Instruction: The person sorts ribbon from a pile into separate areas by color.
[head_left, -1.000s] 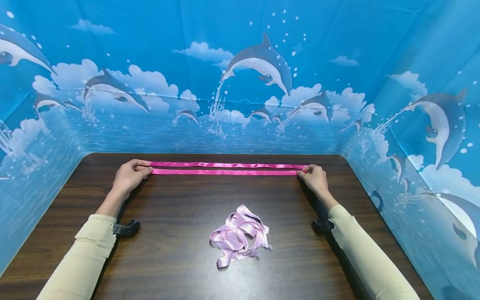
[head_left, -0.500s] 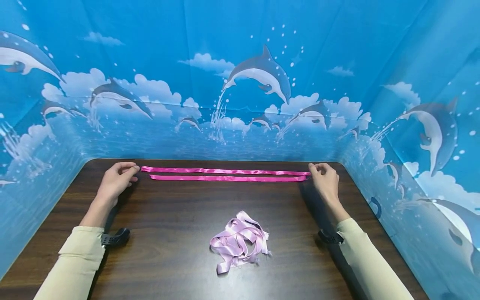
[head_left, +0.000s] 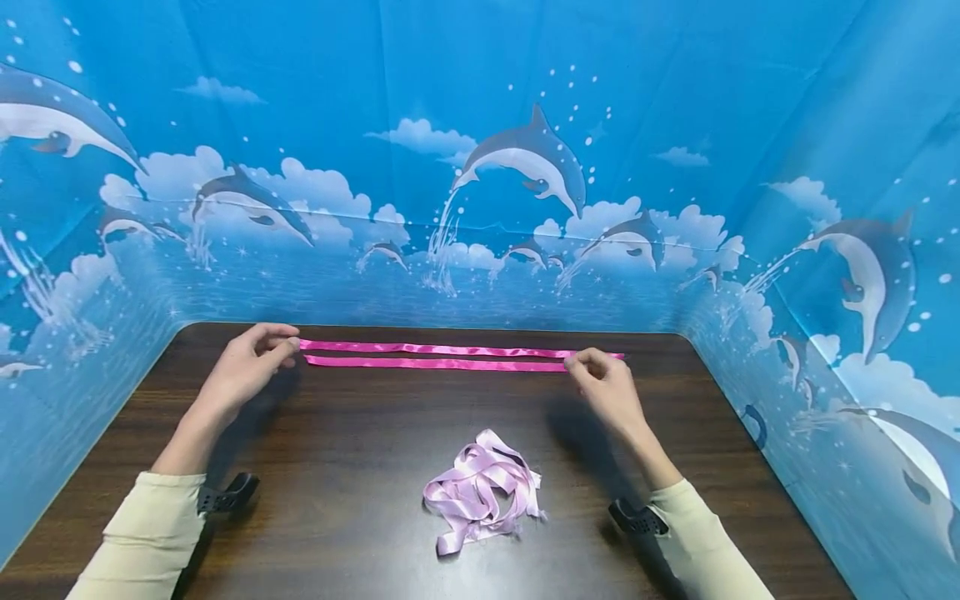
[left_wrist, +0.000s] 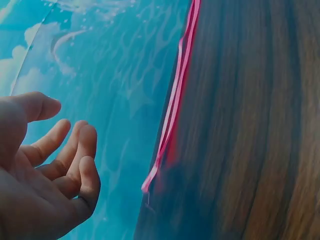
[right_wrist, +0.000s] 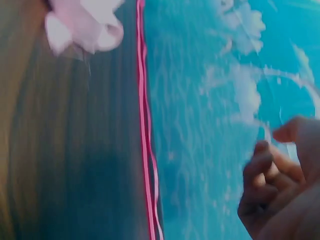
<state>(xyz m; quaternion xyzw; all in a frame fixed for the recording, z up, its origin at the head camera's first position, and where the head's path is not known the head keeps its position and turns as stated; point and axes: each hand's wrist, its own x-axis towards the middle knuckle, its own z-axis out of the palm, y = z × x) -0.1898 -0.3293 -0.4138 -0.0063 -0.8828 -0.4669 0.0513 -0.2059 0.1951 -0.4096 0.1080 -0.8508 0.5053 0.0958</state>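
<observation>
Two hot-pink satin ribbons lie side by side along the back of the table. The rear ribbon (head_left: 450, 350) reaches a little further right than the front ribbon (head_left: 435, 363). My left hand (head_left: 246, 360) is near their left ends; in the left wrist view its thumb and loosely bent fingers (left_wrist: 87, 142) stand apart with nothing between them. My right hand (head_left: 609, 385) hovers in front of the ribbons' right part and hides the front one's end. In the right wrist view that hand's fingers (right_wrist: 257, 170) are loosely bent and hold nothing.
A tangled heap of pale pink ribbon (head_left: 483, 492) sits nearer the front of the dark wooden table (head_left: 337, 467). A blue dolphin-print cloth (head_left: 337, 167) stands up along the back and sides.
Both hands held the ribbon ends a second ago and have let go. The right hand has since drawn left and toward the front; the left has shifted slightly. The ribbons stay stretched out.
</observation>
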